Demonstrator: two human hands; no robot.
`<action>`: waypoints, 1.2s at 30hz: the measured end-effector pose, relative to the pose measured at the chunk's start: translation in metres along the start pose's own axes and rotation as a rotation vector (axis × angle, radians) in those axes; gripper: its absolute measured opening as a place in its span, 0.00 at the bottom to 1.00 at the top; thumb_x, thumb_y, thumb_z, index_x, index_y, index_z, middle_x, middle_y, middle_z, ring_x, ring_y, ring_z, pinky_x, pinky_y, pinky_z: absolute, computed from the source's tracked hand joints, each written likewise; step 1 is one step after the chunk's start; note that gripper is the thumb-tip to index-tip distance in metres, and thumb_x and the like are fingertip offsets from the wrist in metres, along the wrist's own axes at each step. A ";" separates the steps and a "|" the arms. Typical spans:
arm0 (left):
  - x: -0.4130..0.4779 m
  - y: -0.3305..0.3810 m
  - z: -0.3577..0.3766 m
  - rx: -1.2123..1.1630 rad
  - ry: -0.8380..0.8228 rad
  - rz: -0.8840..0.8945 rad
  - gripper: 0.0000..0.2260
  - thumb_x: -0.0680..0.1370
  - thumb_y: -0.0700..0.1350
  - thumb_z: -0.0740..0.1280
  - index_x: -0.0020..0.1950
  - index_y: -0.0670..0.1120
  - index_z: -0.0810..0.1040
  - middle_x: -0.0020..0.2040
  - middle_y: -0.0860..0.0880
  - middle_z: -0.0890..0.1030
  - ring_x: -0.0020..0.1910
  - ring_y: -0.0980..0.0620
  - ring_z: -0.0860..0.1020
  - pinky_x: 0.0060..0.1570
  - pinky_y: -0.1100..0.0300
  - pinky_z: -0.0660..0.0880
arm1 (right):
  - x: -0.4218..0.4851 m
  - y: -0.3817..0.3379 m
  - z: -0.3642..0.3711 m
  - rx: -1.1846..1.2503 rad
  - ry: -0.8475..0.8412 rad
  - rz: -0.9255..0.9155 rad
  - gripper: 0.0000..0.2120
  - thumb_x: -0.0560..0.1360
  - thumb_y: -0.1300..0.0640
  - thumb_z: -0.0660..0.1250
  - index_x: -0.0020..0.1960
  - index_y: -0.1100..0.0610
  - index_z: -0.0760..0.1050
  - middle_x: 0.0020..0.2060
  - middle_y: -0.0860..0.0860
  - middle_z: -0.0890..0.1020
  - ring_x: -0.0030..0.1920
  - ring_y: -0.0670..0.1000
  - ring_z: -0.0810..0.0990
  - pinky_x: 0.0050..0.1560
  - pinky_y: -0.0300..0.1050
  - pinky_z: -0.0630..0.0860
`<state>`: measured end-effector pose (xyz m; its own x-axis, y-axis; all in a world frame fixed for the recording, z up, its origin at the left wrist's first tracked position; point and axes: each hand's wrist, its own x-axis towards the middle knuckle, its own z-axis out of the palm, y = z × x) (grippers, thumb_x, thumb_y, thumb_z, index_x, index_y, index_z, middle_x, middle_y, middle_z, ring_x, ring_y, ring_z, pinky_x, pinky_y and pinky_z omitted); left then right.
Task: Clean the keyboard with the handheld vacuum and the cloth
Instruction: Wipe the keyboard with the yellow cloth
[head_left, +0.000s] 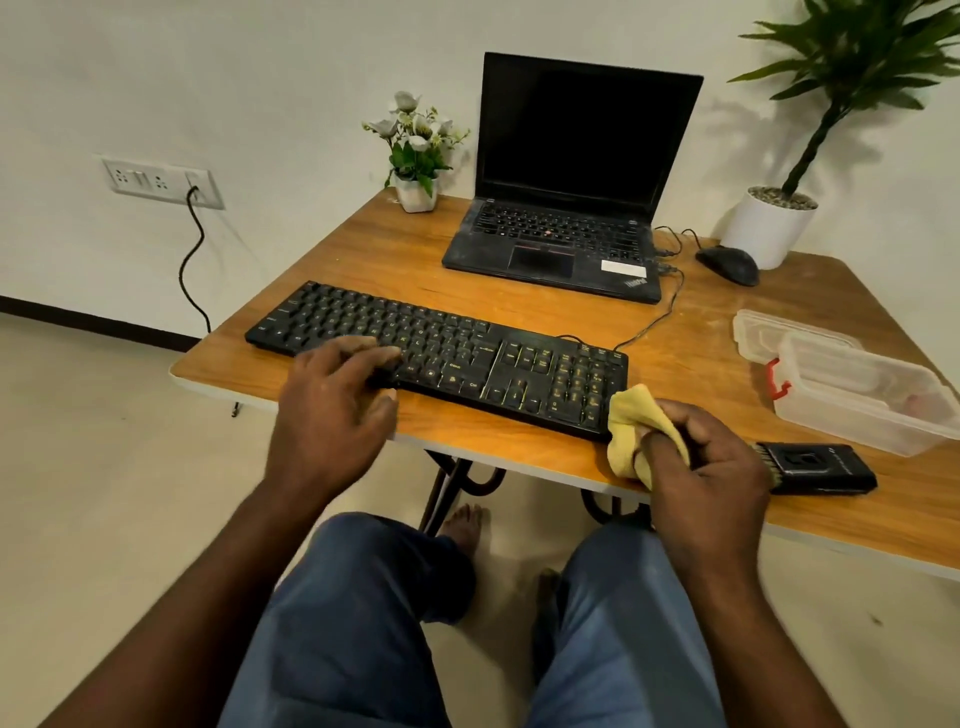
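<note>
Wooden table (675, 358) with a white edge, set against a plain white wall; beige floor below, and a wall socket plate (163, 182) at the left with a cable plugged in. Black keyboard (467, 358) lies along the near edge. Left hand (332, 410): grip spread, fingers on the lower-left keys, thumb at the front edge. Right hand (711, 467): grip pinches a bunched yellow cloth (631, 431), which touches the keyboard's near right corner. Black handheld vacuum (815, 467) lies just right of that hand. Clear plastic box (862, 400) (red latch) sits behind it. Open laptop (566, 234), screen dark, reads "ThinkPad" at its corner; keyboard legends too small to read.
</note>
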<state>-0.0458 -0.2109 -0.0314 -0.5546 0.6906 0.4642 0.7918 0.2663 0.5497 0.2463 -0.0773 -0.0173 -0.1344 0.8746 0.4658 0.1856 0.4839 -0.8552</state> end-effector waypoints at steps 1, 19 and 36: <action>0.006 -0.007 -0.004 0.057 0.029 -0.023 0.21 0.76 0.54 0.67 0.69 0.54 0.79 0.70 0.51 0.74 0.70 0.45 0.69 0.66 0.39 0.72 | 0.003 -0.005 -0.001 0.062 0.003 0.020 0.15 0.77 0.68 0.70 0.56 0.51 0.85 0.47 0.42 0.87 0.48 0.43 0.84 0.48 0.39 0.80; 0.057 -0.023 0.012 0.312 -0.051 -0.359 0.44 0.71 0.83 0.48 0.80 0.58 0.61 0.80 0.44 0.62 0.76 0.34 0.59 0.71 0.33 0.59 | 0.043 0.025 0.025 -0.241 -0.023 0.158 0.09 0.76 0.55 0.74 0.56 0.53 0.83 0.51 0.48 0.83 0.51 0.51 0.80 0.53 0.49 0.75; 0.027 0.020 0.032 0.408 -0.090 -0.353 0.42 0.74 0.80 0.41 0.81 0.58 0.58 0.81 0.41 0.58 0.79 0.28 0.51 0.74 0.30 0.49 | 0.055 0.040 0.006 -0.429 0.045 0.012 0.10 0.77 0.57 0.73 0.58 0.58 0.83 0.52 0.52 0.83 0.50 0.48 0.77 0.52 0.40 0.68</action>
<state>-0.0365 -0.1653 -0.0300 -0.7944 0.5625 0.2290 0.6068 0.7189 0.3391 0.2406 -0.0101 -0.0278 -0.0886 0.8760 0.4741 0.5763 0.4333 -0.6929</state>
